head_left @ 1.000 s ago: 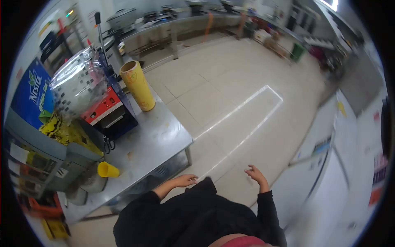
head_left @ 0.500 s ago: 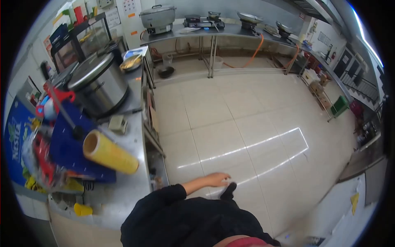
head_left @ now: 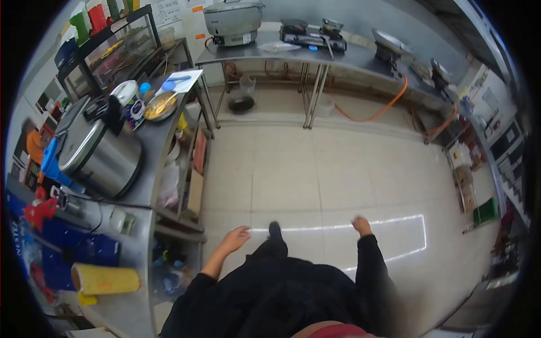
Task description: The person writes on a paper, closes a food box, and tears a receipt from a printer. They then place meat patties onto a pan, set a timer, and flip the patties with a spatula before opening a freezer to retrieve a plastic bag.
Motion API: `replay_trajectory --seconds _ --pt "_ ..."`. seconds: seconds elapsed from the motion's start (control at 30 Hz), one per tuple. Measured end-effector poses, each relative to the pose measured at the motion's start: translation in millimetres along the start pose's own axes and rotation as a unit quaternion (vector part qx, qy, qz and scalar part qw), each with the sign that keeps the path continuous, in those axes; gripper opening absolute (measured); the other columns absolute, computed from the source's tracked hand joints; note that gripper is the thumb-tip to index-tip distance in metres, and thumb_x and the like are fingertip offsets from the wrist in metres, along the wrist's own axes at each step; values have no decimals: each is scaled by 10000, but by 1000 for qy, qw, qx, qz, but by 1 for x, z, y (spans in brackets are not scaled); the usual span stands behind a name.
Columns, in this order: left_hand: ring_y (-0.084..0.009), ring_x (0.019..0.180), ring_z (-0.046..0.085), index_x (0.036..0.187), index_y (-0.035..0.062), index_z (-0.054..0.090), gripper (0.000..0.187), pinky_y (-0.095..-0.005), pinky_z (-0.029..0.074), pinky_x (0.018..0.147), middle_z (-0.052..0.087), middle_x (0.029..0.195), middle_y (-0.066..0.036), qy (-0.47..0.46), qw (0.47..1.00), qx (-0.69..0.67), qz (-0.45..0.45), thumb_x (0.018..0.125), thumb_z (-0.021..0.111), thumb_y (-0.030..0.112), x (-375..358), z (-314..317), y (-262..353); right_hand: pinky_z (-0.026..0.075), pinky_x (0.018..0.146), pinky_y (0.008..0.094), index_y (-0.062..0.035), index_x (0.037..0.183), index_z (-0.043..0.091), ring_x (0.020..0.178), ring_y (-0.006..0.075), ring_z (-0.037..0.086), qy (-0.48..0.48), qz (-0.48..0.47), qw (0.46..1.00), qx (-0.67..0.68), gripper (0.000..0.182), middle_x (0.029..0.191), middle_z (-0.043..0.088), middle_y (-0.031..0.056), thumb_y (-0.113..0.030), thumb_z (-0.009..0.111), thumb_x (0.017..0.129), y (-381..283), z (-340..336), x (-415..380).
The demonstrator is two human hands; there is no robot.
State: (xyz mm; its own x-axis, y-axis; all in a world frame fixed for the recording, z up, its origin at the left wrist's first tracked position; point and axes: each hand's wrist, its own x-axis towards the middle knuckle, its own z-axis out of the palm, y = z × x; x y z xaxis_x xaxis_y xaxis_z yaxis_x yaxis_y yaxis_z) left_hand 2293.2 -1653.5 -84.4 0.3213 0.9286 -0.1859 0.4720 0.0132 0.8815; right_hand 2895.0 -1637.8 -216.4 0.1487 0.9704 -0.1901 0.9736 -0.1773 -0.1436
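Note:
My left hand [head_left: 234, 239] hangs over the floor beside the steel counter, its fingers loosely extended and holding nothing. Out in front on the other side is my right hand [head_left: 362, 226], loosely curled, with no object visible in it; it touches nothing. Nearest to the left hand is the counter [head_left: 135, 239], which carries a yellow roll [head_left: 107, 279], a small pale box [head_left: 121, 221] and a large steel rice cooker [head_left: 104, 160]. Farther along it sits a metal bowl of yellow food [head_left: 160, 107] with a utensil in it.
Tiled floor [head_left: 287, 169] stretches ahead. Against the back wall, a steel table [head_left: 248, 52] bears a big gas rice cooker [head_left: 234, 22], a portable stove [head_left: 313, 40] and woks. An orange hose [head_left: 366, 119] hangs below. Shelving [head_left: 465, 186] lines the right; a person in orange [head_left: 35, 145] stands far left.
The view has shifted forward and turned left, so the counter and back table appear closer. My right hand has come into view, and my left hand has moved left in the picture.

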Motion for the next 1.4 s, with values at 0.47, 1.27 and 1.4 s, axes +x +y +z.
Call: replay_trajectory --seconds 0.47,1.27,1.4 --pt "-281 922 595 1088 77 580 302 -369 478 795 608 1034 -132 1 979 178 97 822 597 219 494 -118 165 470 583 310 -51 829 662 608 187 608 142 -104 907 383 209 672 642 79 -246 584 829 -217 -268 566" --pt "-330 871 587 980 37 611 195 -373 469 757 621 928 -147 249 960 127 -5 787 612 66 932 -272 188 463 499 318 -49 706 637 546 187 607 137 35 833 535 333 608 618 97 -379 604 726 -362 -385 1326" --pt "-305 892 565 979 66 620 233 -384 454 774 603 958 -109 239 932 235 139 747 633 68 1021 -312 214 499 602 404 -92 843 645 684 307 641 296 9 948 121 333 745 654 133 -408 620 742 -385 -434 1260"
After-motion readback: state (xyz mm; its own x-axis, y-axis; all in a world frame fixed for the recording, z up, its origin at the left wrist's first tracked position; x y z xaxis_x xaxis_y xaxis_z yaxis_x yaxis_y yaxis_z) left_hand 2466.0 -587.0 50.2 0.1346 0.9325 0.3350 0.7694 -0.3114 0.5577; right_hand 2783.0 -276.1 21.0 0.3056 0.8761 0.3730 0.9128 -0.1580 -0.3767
